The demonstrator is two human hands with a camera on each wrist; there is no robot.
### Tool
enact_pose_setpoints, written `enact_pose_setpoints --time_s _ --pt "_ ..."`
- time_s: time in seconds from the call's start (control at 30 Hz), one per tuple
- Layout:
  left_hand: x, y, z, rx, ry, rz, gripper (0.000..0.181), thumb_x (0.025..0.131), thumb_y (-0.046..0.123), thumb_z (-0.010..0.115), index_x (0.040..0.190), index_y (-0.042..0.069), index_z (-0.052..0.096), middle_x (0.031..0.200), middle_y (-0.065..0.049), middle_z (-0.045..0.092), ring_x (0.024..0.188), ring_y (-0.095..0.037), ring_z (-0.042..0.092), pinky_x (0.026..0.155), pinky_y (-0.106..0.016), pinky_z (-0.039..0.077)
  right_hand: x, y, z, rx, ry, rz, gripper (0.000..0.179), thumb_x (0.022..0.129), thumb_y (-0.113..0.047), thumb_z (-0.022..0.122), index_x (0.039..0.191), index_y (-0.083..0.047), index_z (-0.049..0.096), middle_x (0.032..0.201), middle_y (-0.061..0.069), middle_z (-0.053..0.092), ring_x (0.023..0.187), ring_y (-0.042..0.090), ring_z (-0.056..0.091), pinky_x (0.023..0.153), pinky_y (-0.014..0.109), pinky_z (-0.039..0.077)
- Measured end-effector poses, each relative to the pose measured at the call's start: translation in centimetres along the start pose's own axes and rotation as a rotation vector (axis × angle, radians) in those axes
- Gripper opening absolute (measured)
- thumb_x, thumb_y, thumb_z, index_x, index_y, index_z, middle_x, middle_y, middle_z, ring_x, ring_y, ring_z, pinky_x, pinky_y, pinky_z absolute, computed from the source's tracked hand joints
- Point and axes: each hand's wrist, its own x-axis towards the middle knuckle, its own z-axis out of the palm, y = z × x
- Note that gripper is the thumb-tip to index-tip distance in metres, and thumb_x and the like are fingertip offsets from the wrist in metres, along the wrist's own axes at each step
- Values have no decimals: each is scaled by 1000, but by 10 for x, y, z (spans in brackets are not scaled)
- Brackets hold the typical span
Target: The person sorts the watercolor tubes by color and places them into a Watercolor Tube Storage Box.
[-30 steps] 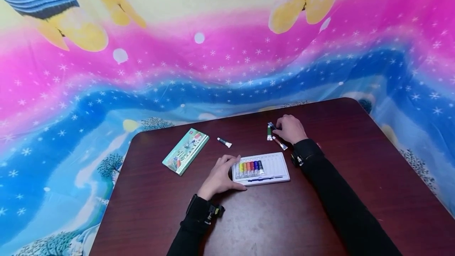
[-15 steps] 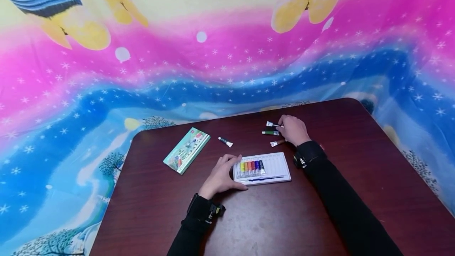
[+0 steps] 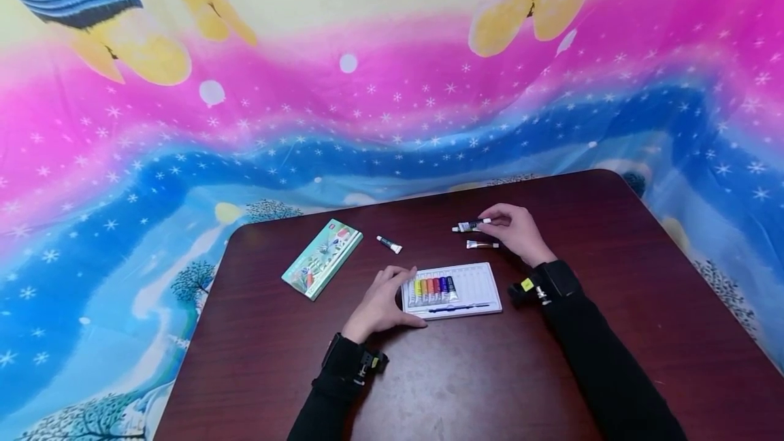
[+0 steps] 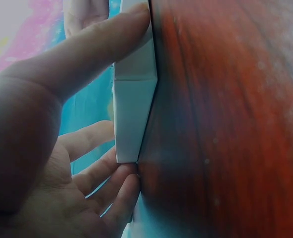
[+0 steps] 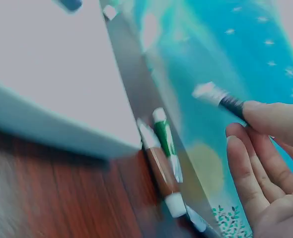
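My left hand (image 3: 381,305) grips the left end of a white plastic paint tray (image 3: 480,284), thumb along the near side and fingers at the far corner. Several coloured paint tubes (image 3: 431,288) fill the tray's left part, with a blue paintbrush (image 3: 459,307) below them. Beyond the tray, my right hand (image 3: 517,231) pinches a dark paint tube (image 5: 231,105) between thumb and fingers, held above the table. A green paint tube (image 5: 165,136) and a brown paint tube (image 5: 162,171) lie beneath it; in the head view the held tube overlaps the green one.
Another dark paint tube (image 3: 388,244) lies on the table behind the tray. To its left is a green illustrated box (image 3: 321,257). The dark wooden table (image 3: 490,380) backs onto a colourful printed cloth (image 3: 294,87).
My right hand has turned the loose tubes sideways and raised the dark one, drawing back slightly toward me. The brown and green tubes now lie crosswise. My left hand keeps its hold.
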Motion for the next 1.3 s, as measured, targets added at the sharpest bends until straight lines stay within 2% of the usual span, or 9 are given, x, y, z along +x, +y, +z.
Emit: enact_pose_setpoints --time_s 0.17,0.33,0.53,0.73,0.87,0.97,1.13,1.23,1.3 --pt "0 0 0 5 0 -5 107 71 51 94 160 21 42 148 -7 48 133 -25 43 109 -47 46 -8 5 -1 228 24 40 37 98 -21 74 127 1 67 113 8 67 98 4 71 86 21 57" --pt "1 0 0 5 0 -3 108 71 53 93 161 21 42 148 -6 47 133 -25 44 109 -47 46 -12 8 0 456 55 41 47 103 -9 65 144 8 52 107 7 57 92 8 73 90 28 59" --pt "1 0 0 2 1 -12 108 70 52 94 160 21 42 149 -6 47 134 -25 43 109 -47 46 -12 5 0 483 181 32 49 102 -4 64 148 2 51 107 3 56 85 5 67 80 23 59" --pt "1 -1 1 -1 -5 -16 107 71 52 94 160 22 42 150 -6 46 135 -25 42 110 -48 46 -13 7 -8 404 327 50 48 99 -1 66 145 3 54 101 -3 61 81 1 65 72 19 56" --pt "1 -1 1 4 -6 -24 108 71 53 93 160 22 42 149 -6 47 135 -26 42 109 -48 46 -16 9 -15 340 315 95 49 100 -4 66 146 5 53 107 4 63 81 -2 64 71 18 55" --pt "0 -1 0 5 -6 -32 108 70 53 93 160 22 42 149 -6 47 134 -26 42 109 -49 46 -19 14 -22 193 274 136 46 101 -9 66 144 3 56 116 15 66 83 -2 64 71 17 54" --pt "0 -1 1 3 -7 -32 108 70 54 94 160 23 43 149 -6 47 134 -26 42 109 -48 46 -26 25 -29 -139 209 165 34 101 -11 67 133 0 67 119 24 71 91 20 71 77 25 54" --pt "1 -1 2 -3 -6 -29 108 70 53 94 160 22 43 149 -6 47 134 -26 42 109 -48 46 -28 28 -29 -247 184 143 28 100 -10 68 125 1 71 114 24 73 96 35 71 80 38 54" --pt "1 -1 2 -7 -4 -25 108 70 53 94 160 22 43 149 -6 47 134 -26 42 109 -48 46 -29 26 -28 -293 199 106 25 99 -10 69 121 1 73 110 24 74 96 38 70 80 44 53"
